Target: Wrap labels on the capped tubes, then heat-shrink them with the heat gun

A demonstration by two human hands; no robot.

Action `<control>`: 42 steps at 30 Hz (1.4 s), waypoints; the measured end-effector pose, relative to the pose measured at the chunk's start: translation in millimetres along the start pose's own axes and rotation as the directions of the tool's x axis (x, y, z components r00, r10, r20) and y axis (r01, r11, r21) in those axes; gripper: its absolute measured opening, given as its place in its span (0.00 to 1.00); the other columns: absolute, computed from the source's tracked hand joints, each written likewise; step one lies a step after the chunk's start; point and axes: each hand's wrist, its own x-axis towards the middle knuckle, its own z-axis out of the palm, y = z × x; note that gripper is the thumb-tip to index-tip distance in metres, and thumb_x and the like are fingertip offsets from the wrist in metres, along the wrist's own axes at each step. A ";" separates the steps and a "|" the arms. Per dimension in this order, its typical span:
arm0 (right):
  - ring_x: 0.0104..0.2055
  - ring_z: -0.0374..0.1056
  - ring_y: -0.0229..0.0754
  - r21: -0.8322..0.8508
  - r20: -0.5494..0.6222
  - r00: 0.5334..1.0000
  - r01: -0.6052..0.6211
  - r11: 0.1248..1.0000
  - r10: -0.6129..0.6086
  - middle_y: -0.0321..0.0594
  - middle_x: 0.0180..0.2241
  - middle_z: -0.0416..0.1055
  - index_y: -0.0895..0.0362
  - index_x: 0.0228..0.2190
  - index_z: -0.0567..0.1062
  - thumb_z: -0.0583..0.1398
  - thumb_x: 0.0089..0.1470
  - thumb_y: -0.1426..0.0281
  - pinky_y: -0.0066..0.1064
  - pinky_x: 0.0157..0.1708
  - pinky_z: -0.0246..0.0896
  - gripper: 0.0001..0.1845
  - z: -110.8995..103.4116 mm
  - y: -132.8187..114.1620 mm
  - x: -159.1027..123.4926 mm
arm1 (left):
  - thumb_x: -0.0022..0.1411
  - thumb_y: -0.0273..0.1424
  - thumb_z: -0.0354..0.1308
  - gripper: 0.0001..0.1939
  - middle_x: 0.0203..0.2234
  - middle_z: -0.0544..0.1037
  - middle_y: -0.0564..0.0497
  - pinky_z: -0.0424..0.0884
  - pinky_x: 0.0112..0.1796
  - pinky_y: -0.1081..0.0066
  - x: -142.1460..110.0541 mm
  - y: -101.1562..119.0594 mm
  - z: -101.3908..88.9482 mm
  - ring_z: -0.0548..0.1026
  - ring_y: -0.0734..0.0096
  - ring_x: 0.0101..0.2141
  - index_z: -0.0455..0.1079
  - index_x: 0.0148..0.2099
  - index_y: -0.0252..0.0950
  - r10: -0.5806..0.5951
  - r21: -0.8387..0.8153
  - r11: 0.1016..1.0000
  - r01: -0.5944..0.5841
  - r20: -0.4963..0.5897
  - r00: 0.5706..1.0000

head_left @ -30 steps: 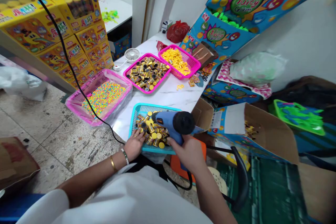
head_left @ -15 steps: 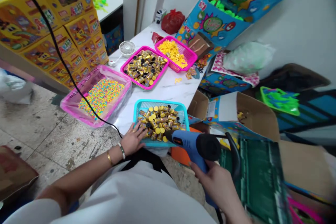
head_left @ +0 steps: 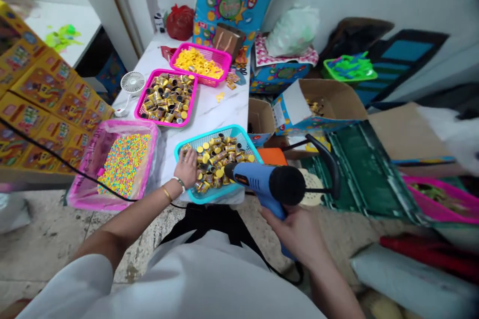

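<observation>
My right hand [head_left: 295, 232] grips the handle of a blue and black heat gun [head_left: 267, 184], its nozzle pointing left at the near edge of a turquoise basket [head_left: 243, 135]. The basket holds several small yellow and black canisters [head_left: 219, 152]. My left hand [head_left: 187, 167] lies flat, fingers spread, on the canisters at the basket's left side. A black cord [head_left: 56, 162] runs from the left across the floor toward me.
On the white table [head_left: 213, 109] stand a pink basket of canisters [head_left: 166, 97], a pink basket of yellow pieces [head_left: 198, 62] and a small fan [head_left: 133, 82]. A pink tub of coloured candy [head_left: 119, 162] sits left. Yellow cartons [head_left: 41, 104], open cardboard boxes [head_left: 329, 102] and a chair [head_left: 325, 159] surround them.
The view has swung right. My right hand brought the heat gun back from the right toward the turquoise basket. My left hand moved from the basket's near edge onto the canisters.
</observation>
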 end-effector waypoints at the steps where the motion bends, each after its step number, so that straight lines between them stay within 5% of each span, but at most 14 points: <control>1: 0.15 0.62 0.43 0.029 0.009 1.000 0.008 1.000 -0.008 0.35 0.09 0.63 0.55 0.22 0.75 0.57 0.47 0.47 0.31 0.19 0.49 0.24 1.8 0.0 -2.2 | 0.65 0.33 0.51 0.30 0.64 0.61 0.27 0.34 0.65 0.39 -0.8 -4.9 -3.2 0.52 0.39 0.67 0.61 0.65 0.21 -0.015 0.014 1.000 0.015 -0.013 1.000; 8: 0.27 0.73 0.49 -0.021 -0.048 0.996 0.069 0.997 -0.069 0.45 0.24 0.77 0.61 0.38 0.79 0.57 0.51 0.53 0.32 0.26 0.56 0.25 21.5 -12.3 8.1 | 0.66 0.36 0.51 0.31 0.66 0.62 0.35 0.42 0.66 0.46 -6.5 7.2 2.8 0.50 0.48 0.69 0.60 0.67 0.28 0.096 -0.024 0.995 -0.096 0.003 0.995; 13: 0.32 0.75 0.50 -0.048 -0.018 0.992 0.126 0.991 -0.127 0.47 0.29 0.79 0.61 0.43 0.78 0.58 0.54 0.57 0.31 0.30 0.59 0.23 41.5 -30.1 32.8 | 0.66 0.31 0.47 0.30 0.66 0.58 0.27 0.37 0.64 0.36 -4.4 1.8 8.7 0.46 0.39 0.69 0.57 0.67 0.21 -0.070 -0.069 0.996 0.063 -0.110 0.991; 18: 0.30 0.74 0.48 -0.054 0.026 0.984 0.180 0.982 -0.179 0.44 0.29 0.78 0.60 0.43 0.77 0.59 0.53 0.59 0.31 0.29 0.58 0.21 43.5 -23.1 33.7 | 0.68 0.28 0.44 0.28 0.67 0.58 0.37 0.50 0.66 0.48 -21.4 -7.3 1.7 0.47 0.54 0.70 0.55 0.68 0.28 -0.109 -0.171 0.982 0.073 -0.213 0.971; 27: 0.35 0.76 0.52 -0.019 0.083 0.969 0.235 0.972 -0.233 0.52 0.35 0.80 0.65 0.50 0.75 0.59 0.56 0.61 0.32 0.31 0.59 0.26 63.0 -48.9 61.6 | 0.71 0.32 0.39 0.26 0.62 0.65 0.33 0.61 0.62 0.52 -58.0 -23.2 5.5 0.62 0.56 0.64 0.53 0.68 0.30 -0.398 -0.343 0.902 0.262 -0.423 0.814; 32: 0.29 0.75 0.48 0.025 0.126 0.953 0.273 0.962 -0.274 0.44 0.27 0.79 0.60 0.39 0.79 0.60 0.53 0.59 0.30 0.28 0.60 0.19 44.8 -22.4 32.7 | 0.72 0.33 0.41 0.23 0.59 0.69 0.36 0.65 0.60 0.52 -97.1 -20.5 6.0 0.66 0.56 0.61 0.57 0.66 0.34 -0.416 -0.362 0.893 0.266 -0.445 0.793; 35: 0.25 0.73 0.48 0.065 0.097 0.979 0.171 0.983 -0.177 0.43 0.21 0.76 0.60 0.31 0.80 0.58 0.53 0.54 0.31 0.25 0.60 0.22 30.2 12.2 10.4 | 0.71 0.32 0.43 0.21 0.56 0.71 0.34 0.66 0.58 0.47 -123.7 -13.7 10.9 0.68 0.53 0.59 0.62 0.62 0.34 -0.401 -0.350 0.901 0.257 -0.444 0.802; 38: 0.23 0.73 0.49 -0.037 0.059 0.998 0.024 0.999 -0.022 0.44 0.19 0.75 0.59 0.27 0.79 0.58 0.51 0.51 0.32 0.24 0.61 0.23 20.7 39.6 6.8 | 0.70 0.30 0.44 0.19 0.56 0.72 0.36 0.67 0.58 0.45 -132.3 6.1 18.0 0.66 0.52 0.61 0.65 0.59 0.35 -0.315 -0.310 0.931 0.194 -0.409 0.856; 42: 0.27 0.74 0.50 -0.340 -0.018 0.990 0.123 0.932 -0.137 0.50 0.26 0.78 0.62 0.34 0.80 0.59 0.52 0.58 0.32 0.24 0.60 0.20 12.8 53.7 18.4 | 0.69 0.28 0.46 0.18 0.55 0.74 0.43 0.66 0.60 0.52 -91.3 51.7 32.1 0.64 0.58 0.63 0.68 0.58 0.36 -0.059 -0.245 0.969 -0.017 -0.299 0.952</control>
